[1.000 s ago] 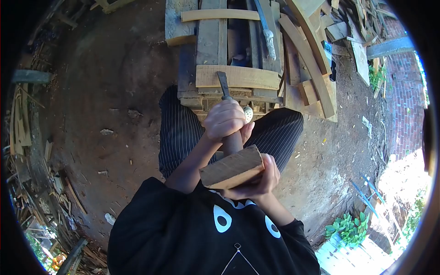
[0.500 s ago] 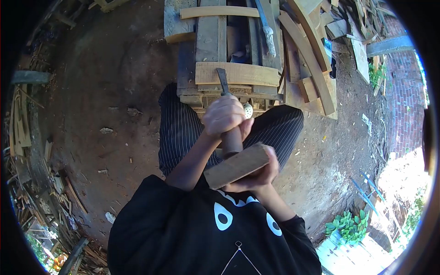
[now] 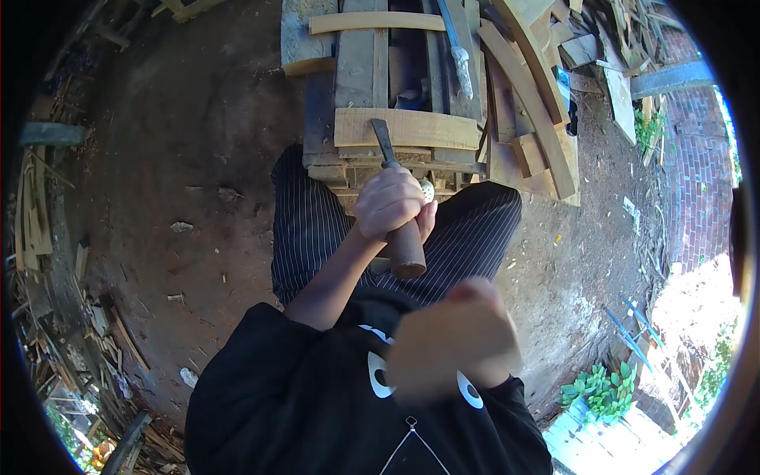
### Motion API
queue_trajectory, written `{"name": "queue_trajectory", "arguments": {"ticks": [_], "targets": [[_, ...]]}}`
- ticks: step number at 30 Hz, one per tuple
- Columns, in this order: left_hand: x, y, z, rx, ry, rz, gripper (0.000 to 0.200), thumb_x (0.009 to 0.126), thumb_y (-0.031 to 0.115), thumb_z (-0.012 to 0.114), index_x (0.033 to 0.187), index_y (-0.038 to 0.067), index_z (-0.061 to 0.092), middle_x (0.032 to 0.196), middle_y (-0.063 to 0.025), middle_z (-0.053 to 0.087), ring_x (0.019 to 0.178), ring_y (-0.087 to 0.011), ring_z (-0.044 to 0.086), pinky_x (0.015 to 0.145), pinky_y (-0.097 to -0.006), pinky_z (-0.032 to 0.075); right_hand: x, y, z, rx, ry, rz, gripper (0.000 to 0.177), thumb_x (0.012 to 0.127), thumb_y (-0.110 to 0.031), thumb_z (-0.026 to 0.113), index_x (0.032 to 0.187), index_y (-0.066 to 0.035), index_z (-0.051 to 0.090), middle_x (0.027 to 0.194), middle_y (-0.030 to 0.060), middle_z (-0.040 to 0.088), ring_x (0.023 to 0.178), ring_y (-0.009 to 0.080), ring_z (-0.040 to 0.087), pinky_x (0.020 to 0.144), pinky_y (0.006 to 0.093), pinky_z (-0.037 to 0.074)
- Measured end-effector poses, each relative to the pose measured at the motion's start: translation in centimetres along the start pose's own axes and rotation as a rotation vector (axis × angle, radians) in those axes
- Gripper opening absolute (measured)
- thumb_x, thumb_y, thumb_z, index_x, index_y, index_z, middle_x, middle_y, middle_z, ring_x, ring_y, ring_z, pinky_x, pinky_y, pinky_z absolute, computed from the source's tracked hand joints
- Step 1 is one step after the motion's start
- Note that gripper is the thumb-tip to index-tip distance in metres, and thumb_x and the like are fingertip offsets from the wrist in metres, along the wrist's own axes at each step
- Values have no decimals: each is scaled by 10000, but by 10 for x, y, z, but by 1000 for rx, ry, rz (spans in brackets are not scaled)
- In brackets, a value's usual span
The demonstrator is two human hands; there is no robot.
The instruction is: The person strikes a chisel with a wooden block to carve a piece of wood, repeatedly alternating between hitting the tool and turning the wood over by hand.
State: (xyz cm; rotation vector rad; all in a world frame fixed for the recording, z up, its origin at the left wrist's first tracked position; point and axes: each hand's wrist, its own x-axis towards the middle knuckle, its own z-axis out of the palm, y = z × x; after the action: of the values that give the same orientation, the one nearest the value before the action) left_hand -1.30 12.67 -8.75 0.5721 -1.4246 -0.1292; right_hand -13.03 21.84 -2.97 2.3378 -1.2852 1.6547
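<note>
My left hand (image 3: 389,203) is wrapped round the thick wooden handle of a chisel (image 3: 407,257). The chisel's blade points away from me, and its tip lies over a pale, slightly curved wooden piece (image 3: 435,131) at the near end of the bench. Low in front of my chest, my right hand (image 3: 489,301) grips a wooden block (image 3: 447,348), blurred by motion. The block is apart from the butt of the chisel handle. Most of the right hand's fingers are hidden behind the block.
The low wooden bench (image 3: 360,71) stands between my knees. Another pale strip (image 3: 376,21) lies across it, beside a blue rod with a whitish wrapped end (image 3: 461,71). Curved boards (image 3: 530,111) are stacked on the right. Scrap wood lines the ground at the left.
The wooden block in my right hand has moved from the chisel's butt down and right, toward my chest. My left hand and the chisel have stayed nearly in place.
</note>
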Motion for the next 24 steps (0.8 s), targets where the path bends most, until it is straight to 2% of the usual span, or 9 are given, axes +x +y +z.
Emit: {"name": "queue_trajectory", "arguments": {"ticks": [1, 5, 6, 8, 11, 13, 15, 18, 24], "targets": [[0, -1, 1, -9, 20, -1, 195, 679, -45, 665, 652, 59, 502, 627, -60, 566, 545, -224, 610, 557, -328, 513, 4, -1, -1, -34, -63, 26, 787, 652, -538, 801, 1043, 80, 509, 622, 122, 561, 470, 223, 542, 415, 253, 421], [-2, 2, 0, 28, 25, -12, 182, 687, -47, 654, 652, 52, 506, 623, -70, 568, 540, -229, 608, 559, -329, 514, -8, -2, 18, 62, 294, -65, 787, 666, -568, 777, 1044, 66, 507, 647, 139, 561, 542, 232, 575, 460, 308, 447], [-1, 3, -1, 35, 4, -24, 179, 689, -47, 651, 652, 51, 506, 623, -73, 569, 539, -230, 607, 560, -329, 515, -18, -1, -10, 125, -22, 88, 748, 687, -524, 772, 1071, 55, 496, 670, 140, 568, 551, 230, 572, 470, 315, 451], [2, 0, 0, 46, 10, -16, 176, 691, -47, 648, 652, 49, 506, 620, -75, 571, 537, -231, 607, 561, -328, 515, -14, 3, -17, 102, -212, 120, 578, 762, -395, 728, 1074, 35, 502, 710, 143, 580, 571, 230, 572, 493, 322, 460], [2, -3, 3, 50, 38, 10, 174, 691, -46, 647, 653, 49, 506, 614, -73, 572, 536, -229, 607, 559, -326, 513, -8, -4, -3, 2, -64, 76, 564, 782, -401, 719, 1093, 32, 537, 757, 148, 594, 591, 236, 584, 515, 324, 472], [0, -1, 3, 47, 9, 5, 174, 693, -48, 646, 655, 49, 506, 610, -73, 571, 533, -226, 605, 550, -328, 508, -44, 1, -11, 170, 16, 285, 761, 695, -511, 762, 1146, 52, 520, 762, 153, 600, 590, 242, 593, 519, 322, 480], [0, -2, 4, 43, 29, 9, 178, 697, -47, 649, 654, 49, 506, 603, -73, 567, 527, -223, 600, 535, -325, 500, -70, -4, -6, 523, 300, 586, 965, 599, -604, 800, 1212, 75, 492, 765, 158, 607, 586, 251, 606, 520, 317, 491], [3, 0, 3, 33, 45, 10, 188, 703, -43, 656, 651, 53, 503, 595, -68, 561, 519, -220, 593, 519, -321, 491, -7, 3, 2, 0, -67, 2, 931, 637, -604, 782, 1204, 80, 503, 755, 154, 613, 589, 257, 617, 525, 317, 504], [10, -4, -6, -17, -18, 3, 230, 700, -57, 659, 641, 71, 477, 587, -63, 555, 493, -210, 581, 485, -300, 477, -15, 4, -4, 65, -10, -14, 996, 577, -635, 790, 1182, 105, 508, 773, 164, 623, 604, 266, 631, 533, 325, 513]]}}
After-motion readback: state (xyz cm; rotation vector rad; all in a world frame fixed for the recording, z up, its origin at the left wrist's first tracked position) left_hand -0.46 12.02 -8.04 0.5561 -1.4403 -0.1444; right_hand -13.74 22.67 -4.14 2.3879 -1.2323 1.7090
